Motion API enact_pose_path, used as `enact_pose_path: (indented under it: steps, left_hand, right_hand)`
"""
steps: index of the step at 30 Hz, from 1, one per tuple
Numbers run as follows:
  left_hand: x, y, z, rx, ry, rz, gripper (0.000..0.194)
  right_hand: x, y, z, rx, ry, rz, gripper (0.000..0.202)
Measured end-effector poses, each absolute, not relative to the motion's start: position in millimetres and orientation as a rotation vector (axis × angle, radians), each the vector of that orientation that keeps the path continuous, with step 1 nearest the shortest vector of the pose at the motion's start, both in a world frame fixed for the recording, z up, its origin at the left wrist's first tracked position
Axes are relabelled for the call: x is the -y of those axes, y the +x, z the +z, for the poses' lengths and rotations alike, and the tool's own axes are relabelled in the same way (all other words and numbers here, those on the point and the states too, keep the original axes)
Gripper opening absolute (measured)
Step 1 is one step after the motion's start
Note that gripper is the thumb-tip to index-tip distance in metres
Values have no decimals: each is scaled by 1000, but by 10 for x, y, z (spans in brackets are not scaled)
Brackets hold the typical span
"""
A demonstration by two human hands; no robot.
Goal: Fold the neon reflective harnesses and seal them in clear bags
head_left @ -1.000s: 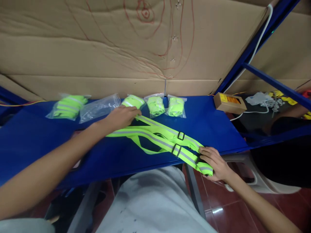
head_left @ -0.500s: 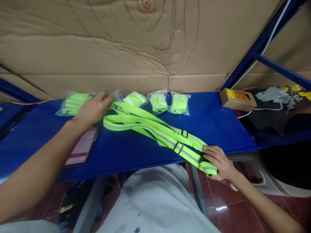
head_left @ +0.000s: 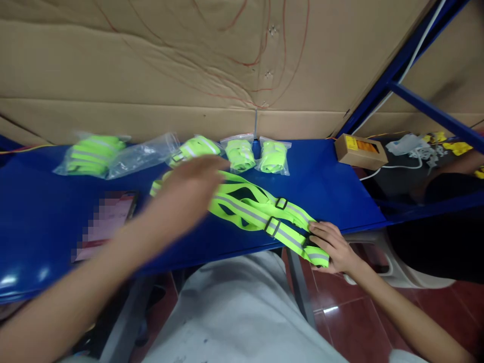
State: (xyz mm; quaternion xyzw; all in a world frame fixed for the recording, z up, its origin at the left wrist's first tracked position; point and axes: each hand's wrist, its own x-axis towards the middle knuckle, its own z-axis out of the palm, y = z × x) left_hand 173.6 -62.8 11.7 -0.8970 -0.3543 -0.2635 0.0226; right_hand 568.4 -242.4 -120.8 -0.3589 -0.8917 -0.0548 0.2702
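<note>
A neon-yellow reflective strap point(head_left: 249, 209) with grey stripes and black buckles lies in loose lengths across the blue table. My right hand point(head_left: 335, 247) is closed around its right end at the table's front edge. Over the strap's left part is my left hand point(head_left: 192, 186), smeared by motion, its fingers not clear; whether it touches the strap I cannot tell. Behind it lies a bundled strap point(head_left: 198, 147), partly covered by the hand. A clear plastic bag point(head_left: 143, 155) rests left of that, beside a bagged strap bundle point(head_left: 94, 155).
Two more bagged straps point(head_left: 241, 155) point(head_left: 274, 156) stand at the back beside a blue-handled screwdriver point(head_left: 256, 146). A phone point(head_left: 109, 217) lies on the table point(head_left: 313, 186) at left. A cardboard box point(head_left: 361, 151) sits at right, near a blue frame post and a white stool point(head_left: 401, 267).
My left hand has moved right, from the table's back left to over the strap's lengths. The clear plastic bag now shows fully. My right hand keeps its hold on the strap's end.
</note>
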Motion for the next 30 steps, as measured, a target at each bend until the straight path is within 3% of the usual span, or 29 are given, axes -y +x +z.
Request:
enact_pose_path:
  steps: [2,4,9,18,24,30]
  left_hand:
    - [1137,2309,-112,827,-2837,-755,43]
    - [1383,2701,-404,622,-2925,-677,54]
    - [1079,2838,-940,769,-2997,-524,53]
    - [901,2665,-944,633,-3110,-477,51]
    - [888,2655,-983,514,-3125,-570,52]
    - [852,2614,-1013,487,-3177,-675,47]
  right_hand:
    - [2417,5670,-1210,2391,-959,-187,63]
    - [2410,5651,-1211,2379,-955,-220,58]
    - [2362,5582,-1237,2337,-951,-273,55]
    - [2213,5422,-971,2403,-937,-340,44]
    - [1768,5058,-605,2692,-972,-191,56]
    - [1639,4941,-699,2667,-961,-61,60]
